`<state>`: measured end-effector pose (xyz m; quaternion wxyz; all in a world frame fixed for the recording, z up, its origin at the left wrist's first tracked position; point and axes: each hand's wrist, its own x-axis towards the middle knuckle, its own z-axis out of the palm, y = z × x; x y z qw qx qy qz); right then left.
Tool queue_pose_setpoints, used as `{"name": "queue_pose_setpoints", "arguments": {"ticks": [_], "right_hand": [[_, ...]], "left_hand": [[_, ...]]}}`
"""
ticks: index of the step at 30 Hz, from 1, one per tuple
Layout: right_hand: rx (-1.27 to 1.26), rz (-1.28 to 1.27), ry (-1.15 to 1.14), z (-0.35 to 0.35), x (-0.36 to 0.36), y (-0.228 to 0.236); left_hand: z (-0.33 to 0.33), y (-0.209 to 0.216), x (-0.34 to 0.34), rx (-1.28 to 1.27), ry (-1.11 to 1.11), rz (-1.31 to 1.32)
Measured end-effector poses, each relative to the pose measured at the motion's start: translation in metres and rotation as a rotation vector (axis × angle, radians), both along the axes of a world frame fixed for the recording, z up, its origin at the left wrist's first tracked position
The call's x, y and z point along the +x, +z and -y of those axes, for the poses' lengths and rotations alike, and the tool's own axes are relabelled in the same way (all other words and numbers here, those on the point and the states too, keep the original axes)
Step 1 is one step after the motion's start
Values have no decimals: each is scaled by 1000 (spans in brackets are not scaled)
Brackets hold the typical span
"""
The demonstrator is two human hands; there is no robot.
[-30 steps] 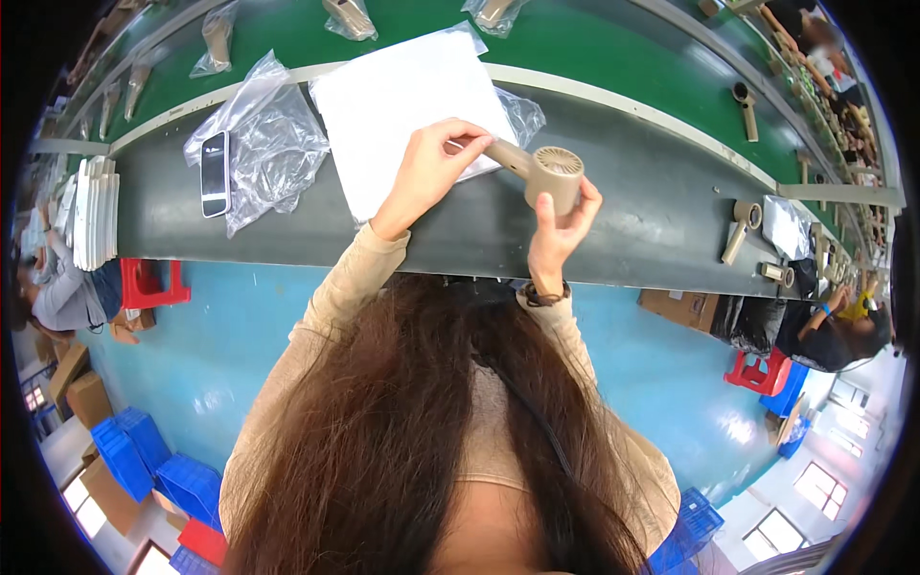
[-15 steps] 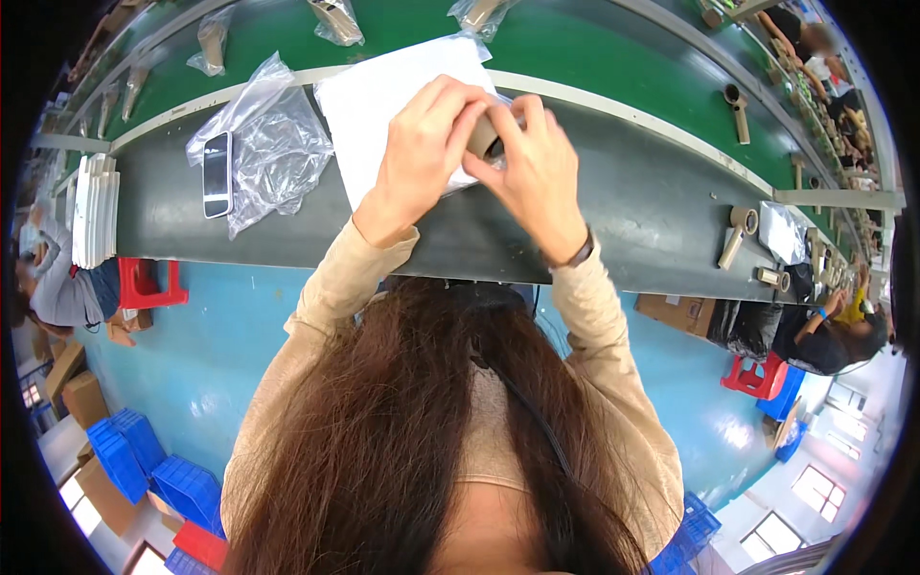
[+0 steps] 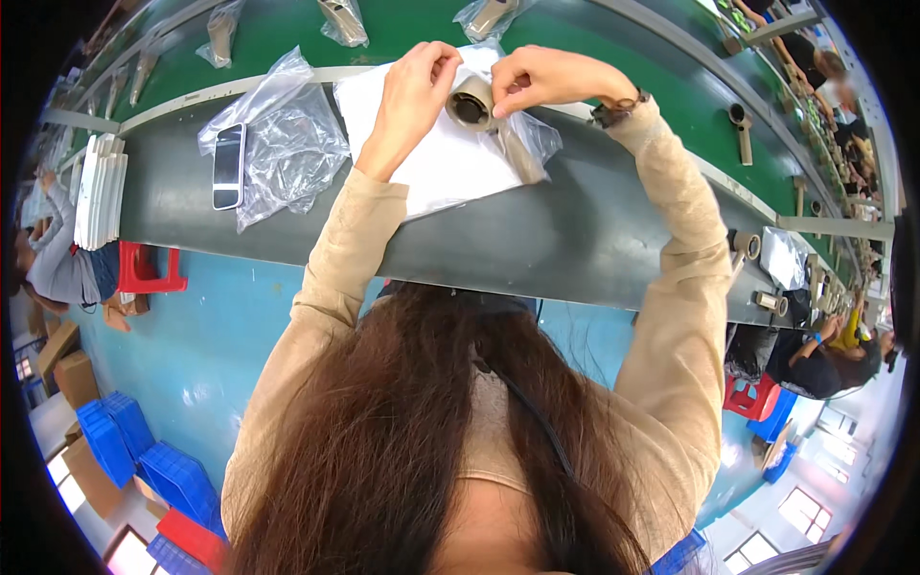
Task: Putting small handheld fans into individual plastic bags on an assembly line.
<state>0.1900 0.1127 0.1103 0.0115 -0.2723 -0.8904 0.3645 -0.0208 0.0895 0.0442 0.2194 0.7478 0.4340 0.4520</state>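
A gold-brown hair dryer (image 3: 471, 105), its open round end facing up, lies on white sheets (image 3: 431, 172) at the middle of the bench. A clear plastic bag (image 3: 543, 136) covers its handle. My right hand (image 3: 548, 79) is closed at the right of the round end, thumb and fingers pinching what looks like the bag's edge. To the upper left of that end, my left hand (image 3: 414, 94) is pinched shut, its fingertips together. Whatever lies between the left fingertips is too fine to make out.
Crumpled clear bags (image 3: 287, 144) and a phone (image 3: 228, 167) lie left of the sheets. White stacked pieces (image 3: 100, 192) stand at the bench's left end. Bagged dryers (image 3: 342, 21) rest on the green conveyor (image 3: 412, 24). Loose dryers (image 3: 744, 245) lie at right; people sit at both sides.
My hands have drawn apart and farther over the bench, the right hand swinging out to the right. The hair dryer's round end, mostly covered before, now shows between them.
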Motion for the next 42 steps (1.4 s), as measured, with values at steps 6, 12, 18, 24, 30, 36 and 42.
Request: {"name": "queue_pose_setpoints", "arguments": {"ticks": [6,12,18,24,30,36,42], "right_hand": [[-109,-319,-196,35,3,-16],[648,-99,-373,71,-16,-41],[-210,-357,-251,56,-2,-47],[-63,-681,-453,62,0,-76],[660,-693,-1192,35,23,-71],[1201,-407,-1264,-77,136,-98],[895,-34,-1573,-145,193,-139]], "left_hand": [[-1,-2,-1,-269,-251,283],[8,-10,5,-247,-28,106],[16,-23,18,-361,-111,163],[-1,-33,13,-427,-254,217],[23,-22,12,24,60,261],[85,-41,31,48,-389,-331],[88,-55,32,-24,-330,-468]]}}
